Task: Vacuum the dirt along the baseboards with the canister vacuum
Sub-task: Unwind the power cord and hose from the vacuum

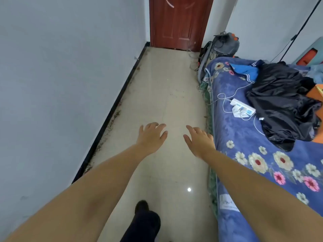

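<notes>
Both hands, left (151,135) and right (199,141), are reaching forward spread and empty, probably because the vacuum (225,44) is standing far off beside the door (180,23); dirt (111,119) is lying along the baseboard (115,109).

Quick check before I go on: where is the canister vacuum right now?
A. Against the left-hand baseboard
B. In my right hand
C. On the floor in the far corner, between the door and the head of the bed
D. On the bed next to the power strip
C: the grey canister vacuum sits in the far corner right of the door, beyond the bed; the left hand and right hand are both empty, fingers spread.
</notes>
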### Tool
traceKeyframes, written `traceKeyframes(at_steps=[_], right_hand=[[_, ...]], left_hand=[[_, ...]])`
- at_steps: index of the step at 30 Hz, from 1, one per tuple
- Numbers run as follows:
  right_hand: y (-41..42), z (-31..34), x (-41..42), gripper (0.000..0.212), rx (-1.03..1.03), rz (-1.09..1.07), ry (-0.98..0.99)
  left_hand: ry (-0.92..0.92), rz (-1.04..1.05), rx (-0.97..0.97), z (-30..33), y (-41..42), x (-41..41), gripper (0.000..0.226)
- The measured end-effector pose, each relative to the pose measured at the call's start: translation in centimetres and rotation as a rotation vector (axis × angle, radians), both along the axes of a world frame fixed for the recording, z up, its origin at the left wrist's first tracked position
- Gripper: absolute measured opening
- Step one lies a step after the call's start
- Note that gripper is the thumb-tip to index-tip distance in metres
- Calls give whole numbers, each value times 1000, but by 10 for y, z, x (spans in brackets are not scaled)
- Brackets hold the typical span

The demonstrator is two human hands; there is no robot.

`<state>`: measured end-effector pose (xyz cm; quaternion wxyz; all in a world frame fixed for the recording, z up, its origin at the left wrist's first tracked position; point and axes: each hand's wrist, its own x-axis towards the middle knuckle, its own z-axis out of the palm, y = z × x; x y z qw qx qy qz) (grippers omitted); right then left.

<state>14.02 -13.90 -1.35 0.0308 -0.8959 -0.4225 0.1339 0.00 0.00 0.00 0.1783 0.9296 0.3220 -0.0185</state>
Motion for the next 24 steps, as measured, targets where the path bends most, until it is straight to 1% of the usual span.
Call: traceKeyframes(at_steps=[3, 8, 12, 15, 19, 24], right_hand=[[36, -2, 28, 51, 3, -6, 7], [124, 7, 83, 50, 9, -36, 7], [184, 18, 124, 50, 21, -85, 5], [221, 23, 154, 50, 29, -125, 15], [263, 22, 199, 51, 1, -151, 33], [331, 15, 281, 51, -5, -173, 22]], left_hand=[[-7, 24, -20, -1, 36, 24, 46], [-26, 13, -23, 8, 126, 79, 46], [-17, -50, -7, 22, 199, 124, 46], [-16, -62, 2, 28, 247, 163, 46], [-8, -112, -2, 29, 291, 215, 47], [-12, -161, 24, 26, 359, 303, 46]])
